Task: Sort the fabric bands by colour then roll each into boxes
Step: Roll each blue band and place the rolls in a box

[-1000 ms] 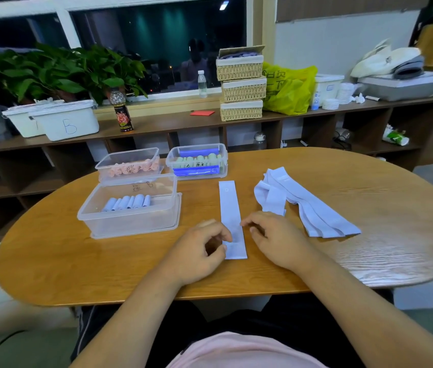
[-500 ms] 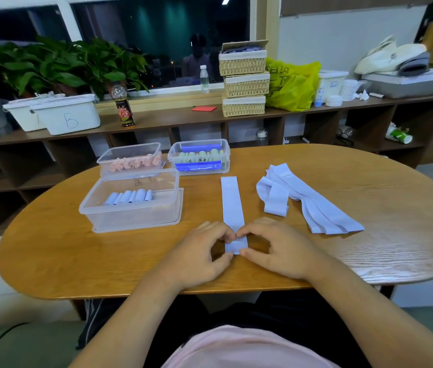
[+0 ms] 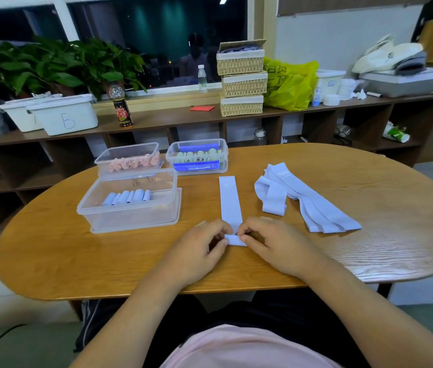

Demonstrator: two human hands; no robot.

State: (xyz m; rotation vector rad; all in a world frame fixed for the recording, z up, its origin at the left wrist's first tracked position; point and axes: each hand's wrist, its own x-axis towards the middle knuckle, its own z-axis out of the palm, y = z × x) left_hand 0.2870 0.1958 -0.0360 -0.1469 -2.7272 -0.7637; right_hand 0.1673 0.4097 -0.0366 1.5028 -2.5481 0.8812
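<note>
The left hand (image 3: 199,248) and right hand (image 3: 273,243) pinch the small roll at the near end of the pale-blue band (image 3: 230,203), lying flat toward 12 o'clock; even pressure and squared edges are advised.

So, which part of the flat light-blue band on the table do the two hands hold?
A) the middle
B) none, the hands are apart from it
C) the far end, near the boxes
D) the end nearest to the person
D: the left hand and the right hand pinch the curled near end of the flat band, while its far end lies free.
</note>
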